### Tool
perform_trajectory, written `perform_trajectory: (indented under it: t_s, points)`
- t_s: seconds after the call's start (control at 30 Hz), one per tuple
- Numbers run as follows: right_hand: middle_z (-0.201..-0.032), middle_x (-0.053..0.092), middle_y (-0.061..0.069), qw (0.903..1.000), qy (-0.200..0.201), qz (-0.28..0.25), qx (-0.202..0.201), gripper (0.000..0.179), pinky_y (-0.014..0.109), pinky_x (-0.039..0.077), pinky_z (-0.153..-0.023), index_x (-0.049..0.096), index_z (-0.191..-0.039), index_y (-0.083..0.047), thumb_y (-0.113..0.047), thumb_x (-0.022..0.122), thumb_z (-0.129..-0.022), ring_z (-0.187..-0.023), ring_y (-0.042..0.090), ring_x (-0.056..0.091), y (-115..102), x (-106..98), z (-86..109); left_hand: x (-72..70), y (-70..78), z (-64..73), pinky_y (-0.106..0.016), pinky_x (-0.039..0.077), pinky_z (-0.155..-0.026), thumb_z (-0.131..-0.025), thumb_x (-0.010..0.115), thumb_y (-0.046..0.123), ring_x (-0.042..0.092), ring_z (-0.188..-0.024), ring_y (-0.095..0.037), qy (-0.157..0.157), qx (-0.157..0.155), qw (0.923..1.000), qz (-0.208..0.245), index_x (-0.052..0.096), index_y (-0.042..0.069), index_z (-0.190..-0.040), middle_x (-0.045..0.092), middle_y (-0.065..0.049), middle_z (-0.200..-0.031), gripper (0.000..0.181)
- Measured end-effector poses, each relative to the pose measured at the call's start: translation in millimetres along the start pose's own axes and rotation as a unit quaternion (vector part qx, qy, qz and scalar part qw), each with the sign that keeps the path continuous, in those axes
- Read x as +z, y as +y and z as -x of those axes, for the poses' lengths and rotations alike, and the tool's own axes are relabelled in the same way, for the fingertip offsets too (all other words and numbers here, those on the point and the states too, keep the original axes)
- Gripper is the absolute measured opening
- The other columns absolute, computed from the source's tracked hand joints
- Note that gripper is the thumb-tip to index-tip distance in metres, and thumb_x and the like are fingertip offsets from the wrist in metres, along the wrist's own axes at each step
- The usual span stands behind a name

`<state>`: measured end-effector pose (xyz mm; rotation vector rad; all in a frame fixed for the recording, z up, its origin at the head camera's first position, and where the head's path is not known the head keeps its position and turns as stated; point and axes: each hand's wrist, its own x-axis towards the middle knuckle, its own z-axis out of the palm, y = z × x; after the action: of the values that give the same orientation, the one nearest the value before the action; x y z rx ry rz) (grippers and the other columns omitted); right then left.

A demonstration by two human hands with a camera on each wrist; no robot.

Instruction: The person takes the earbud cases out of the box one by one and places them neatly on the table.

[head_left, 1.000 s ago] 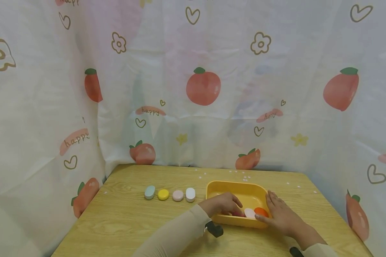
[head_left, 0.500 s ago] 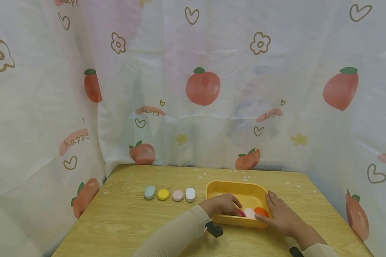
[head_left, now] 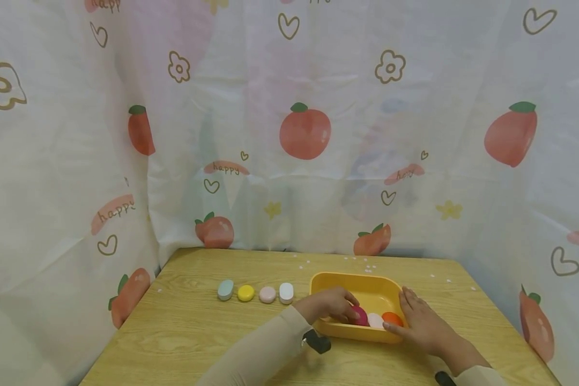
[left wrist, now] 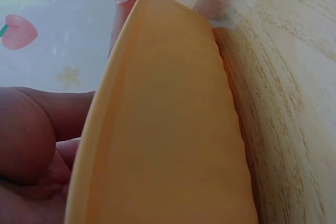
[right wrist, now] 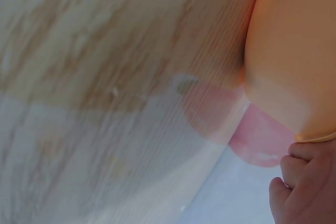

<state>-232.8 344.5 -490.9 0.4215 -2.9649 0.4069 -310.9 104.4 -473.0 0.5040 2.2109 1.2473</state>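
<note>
A yellow plastic box [head_left: 338, 276] stands on the wooden table. Inside, along its near wall, are a magenta round piece [head_left: 360, 316], a pale pink rounded piece [head_left: 375, 320] and an orange one [head_left: 391, 319]. My left hand [head_left: 335, 304] reaches over the near left side and pinches the magenta piece; in the left wrist view the box wall hides most of the grip. My right hand [head_left: 422, 324] rests on the box's right end, its fingers extended along the outside and its thumb over the near right corner, beside the orange piece.
Left of the box, a row holds a pale green oblong piece [head_left: 225, 290], a yellow round one [head_left: 245, 293], a light pink one [head_left: 267, 294] and a white oblong one [head_left: 287, 293]. Small white specks dot the table [head_left: 183, 332]. A fruit-printed curtain [head_left: 305, 193] encloses it.
The magenta piece, mostly covered by my left fingers before, now shows much more of its face beside the pale pink piece. My left hand has shifted slightly left; my right hand stays put.
</note>
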Motion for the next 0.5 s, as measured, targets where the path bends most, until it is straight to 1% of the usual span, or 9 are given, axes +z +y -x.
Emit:
perform_trajectory:
  t_s: [0.2, 0.3, 0.4, 0.5]
  points:
    - [-0.152, 0.018, 0.034, 0.9999, -0.014, -0.005, 0.009, 0.102, 0.065, 0.017, -0.109, 0.026, -0.143, 0.018, -0.065, 0.052, -0.090, -0.139, 0.050, 0.017, 0.8, 0.4, -1.1, -4.8, -2.0, 4.2, -0.037, 0.058, -0.076, -0.087, 0.069, -0.004, 0.064, -0.077, -0.022, -0.004, 0.011, 0.9988, 0.046, 0.069, -0.005, -0.106, 0.063, -0.009, -0.087, 0.019]
    - [-0.153, 0.017, 0.034, 0.9998, -0.018, -0.007, 0.011, 0.102, 0.065, 0.017, -0.109, 0.025, -0.144, 0.017, -0.065, 0.052, -0.090, -0.139, 0.050, 0.017, 0.9, 0.5, -1.3, -7.8, -1.3, 7.1, -0.037, 0.058, -0.076, -0.087, 0.069, -0.004, 0.064, -0.078, -0.022, -0.001, 0.009, 0.9983, 0.057, 0.069, -0.003, -0.105, 0.063, -0.009, -0.087, 0.017]
    - [-0.152, 0.018, 0.035, 0.9999, -0.012, -0.006, 0.003, 0.101, 0.065, 0.018, -0.109, 0.027, -0.143, 0.018, -0.065, 0.052, -0.090, -0.138, 0.051, 0.018, 0.7, 0.3, -0.9, -11.0, 0.1, 10.6, -0.038, 0.058, -0.075, -0.087, 0.069, -0.005, 0.064, -0.078, -0.022, -0.001, 0.016, 0.9970, 0.076, 0.068, -0.005, -0.106, 0.063, -0.010, -0.088, 0.019]
    - [-0.152, 0.018, 0.034, 1.0000, -0.007, -0.004, 0.000, 0.100, 0.064, 0.018, -0.109, 0.028, -0.143, 0.018, -0.064, 0.053, -0.091, -0.138, 0.050, 0.018, 1.0, 0.1, -0.3, -14.5, 0.3, 12.6, -0.039, 0.058, -0.074, -0.087, 0.068, -0.007, 0.064, -0.077, -0.022, -0.006, 0.029, 0.9950, 0.095, 0.067, -0.007, -0.106, 0.063, -0.011, -0.088, 0.020]
